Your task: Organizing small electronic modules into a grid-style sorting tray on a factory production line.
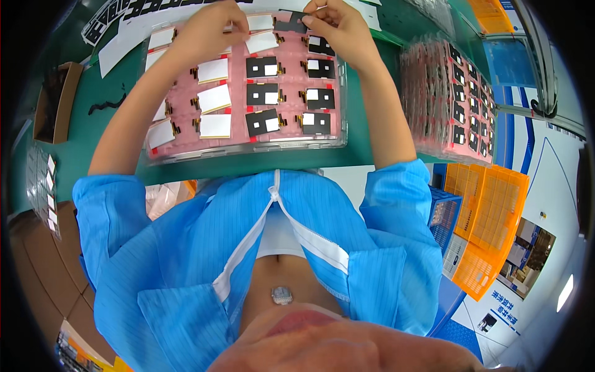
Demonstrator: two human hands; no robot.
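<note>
A pink tray (238, 124) in a clear plastic frame holds rows of small flat panels with gold-and-black flex tails. The left columns show white panels (213, 70); the right ones carry black stickers with white windows (261, 67). At the far edge, my right hand (344, 31) pinches the corner of a black sticker (290, 22) between thumb and finger. It lies at the right edge of a white panel (260, 23). My left hand (211, 30) is curled over the far left part, fingertips beside a tilted white panel (262, 42); anything between them is hidden.
White sheets with black stickers (152, 7) lie beyond the tray. Stacked filled trays (443, 99) stand at right on the green table (362, 146). A cardboard box (67, 102) and black scraps (106, 105) are at left. Orange crates (489, 204) stand beyond the table's right side.
</note>
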